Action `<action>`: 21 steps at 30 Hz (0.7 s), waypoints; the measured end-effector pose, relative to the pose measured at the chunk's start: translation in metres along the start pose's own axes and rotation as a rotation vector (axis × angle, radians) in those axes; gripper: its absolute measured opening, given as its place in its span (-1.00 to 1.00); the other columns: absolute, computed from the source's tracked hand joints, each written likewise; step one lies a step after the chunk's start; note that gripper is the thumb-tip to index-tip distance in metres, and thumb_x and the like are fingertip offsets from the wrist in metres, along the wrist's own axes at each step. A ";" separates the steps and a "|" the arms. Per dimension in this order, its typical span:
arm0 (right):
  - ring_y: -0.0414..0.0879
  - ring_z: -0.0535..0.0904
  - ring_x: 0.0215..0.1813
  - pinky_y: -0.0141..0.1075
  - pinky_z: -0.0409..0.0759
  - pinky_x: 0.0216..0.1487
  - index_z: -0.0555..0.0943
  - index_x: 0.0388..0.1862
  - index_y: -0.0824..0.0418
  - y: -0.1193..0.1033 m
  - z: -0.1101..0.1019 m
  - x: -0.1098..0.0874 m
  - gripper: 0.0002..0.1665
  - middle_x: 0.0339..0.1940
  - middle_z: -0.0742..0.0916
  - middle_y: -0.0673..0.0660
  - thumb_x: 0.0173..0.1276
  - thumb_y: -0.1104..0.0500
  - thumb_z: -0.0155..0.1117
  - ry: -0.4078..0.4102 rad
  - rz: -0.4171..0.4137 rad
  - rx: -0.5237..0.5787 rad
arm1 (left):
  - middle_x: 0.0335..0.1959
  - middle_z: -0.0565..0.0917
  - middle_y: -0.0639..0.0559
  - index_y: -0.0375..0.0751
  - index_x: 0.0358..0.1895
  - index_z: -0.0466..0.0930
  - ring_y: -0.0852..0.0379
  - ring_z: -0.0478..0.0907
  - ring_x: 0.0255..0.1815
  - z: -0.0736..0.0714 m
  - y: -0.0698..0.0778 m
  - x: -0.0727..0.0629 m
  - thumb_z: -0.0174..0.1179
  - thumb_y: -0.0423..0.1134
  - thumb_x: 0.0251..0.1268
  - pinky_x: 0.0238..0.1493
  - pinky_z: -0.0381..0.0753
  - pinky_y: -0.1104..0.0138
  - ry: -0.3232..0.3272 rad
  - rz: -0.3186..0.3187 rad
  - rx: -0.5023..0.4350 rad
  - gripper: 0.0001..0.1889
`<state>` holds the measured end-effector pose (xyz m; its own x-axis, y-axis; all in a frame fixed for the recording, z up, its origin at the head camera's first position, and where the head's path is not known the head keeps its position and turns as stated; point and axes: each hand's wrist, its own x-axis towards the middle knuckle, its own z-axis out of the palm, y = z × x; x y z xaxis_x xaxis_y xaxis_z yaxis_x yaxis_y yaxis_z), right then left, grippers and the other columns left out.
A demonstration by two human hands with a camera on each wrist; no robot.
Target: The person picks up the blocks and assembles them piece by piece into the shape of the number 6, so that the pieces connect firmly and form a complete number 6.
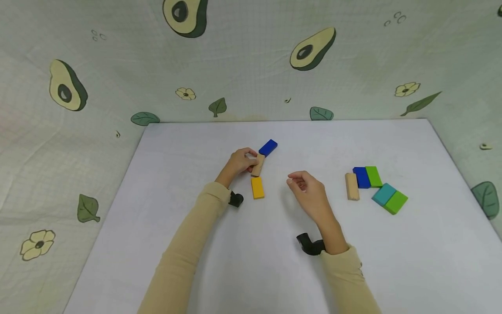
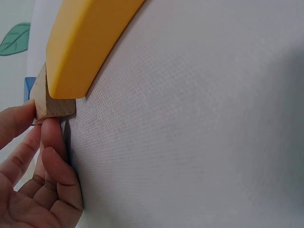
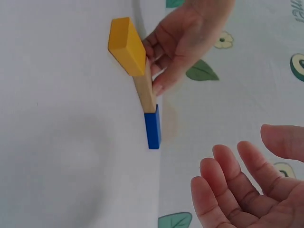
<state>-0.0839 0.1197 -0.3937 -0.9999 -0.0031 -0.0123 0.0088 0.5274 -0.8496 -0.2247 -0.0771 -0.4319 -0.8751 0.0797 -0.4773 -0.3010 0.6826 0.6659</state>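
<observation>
My left hand (image 1: 238, 162) pinches a plain wooden block (image 1: 258, 165) between thumb and fingers. That block lies in a bent row, with a blue block (image 1: 268, 148) at its far end and a yellow block (image 1: 257, 188) at its near end. In the left wrist view the yellow block (image 2: 90, 42) covers part of the wooden block (image 2: 61, 107). To the right of the row, my right hand (image 1: 310, 194) is held above the table, its fingers loosely curved around nothing. The right wrist view shows those fingers (image 3: 237, 178) apart from every block.
On the right side of the white table (image 1: 274, 270) lies a group of blocks: a plain wooden one (image 1: 352, 186), a blue one (image 1: 361, 178), a teal one (image 1: 384, 194) and two green ones (image 1: 374, 176). An avocado-print cloth (image 1: 251, 56) hangs behind the table.
</observation>
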 end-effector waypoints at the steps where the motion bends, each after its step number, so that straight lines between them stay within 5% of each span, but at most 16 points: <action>1: -0.02 0.54 -0.12 -0.22 0.49 -0.07 0.54 -0.01 0.28 0.001 -0.005 -0.002 -0.67 -0.18 0.65 0.19 0.38 0.09 0.11 0.009 -0.008 -0.002 | -0.39 0.51 -0.03 -0.06 0.06 0.49 0.18 0.47 -0.52 0.000 0.000 0.000 0.20 -0.13 0.23 -0.44 0.42 0.46 0.000 0.003 -0.003 -0.67; 15: 0.03 0.51 -0.02 -0.48 0.38 -0.08 0.52 0.04 0.26 0.014 -0.055 -0.024 -0.57 -0.08 0.63 0.21 0.41 -0.03 0.04 0.140 0.041 -0.087 | -0.37 0.51 -0.03 -0.06 0.07 0.48 0.17 0.48 -0.49 -0.002 0.002 -0.001 0.20 -0.14 0.24 -0.41 0.44 0.44 -0.012 -0.009 -0.015 -0.67; 21: -0.30 0.46 -0.09 -0.69 0.36 -0.19 0.53 0.04 0.23 0.023 -0.071 -0.033 -0.56 -0.01 0.60 0.15 0.38 -0.06 0.07 0.165 0.099 -0.095 | -0.37 0.52 -0.04 -0.06 0.07 0.48 0.17 0.48 -0.50 -0.002 0.001 -0.001 0.18 -0.14 0.25 -0.42 0.43 0.45 -0.010 0.004 -0.002 -0.67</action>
<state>-0.0517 0.1924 -0.3757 -0.9823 0.1873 -0.0001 0.1137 0.5956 -0.7952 -0.2250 -0.0775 -0.4296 -0.8723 0.0894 -0.4807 -0.2989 0.6806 0.6690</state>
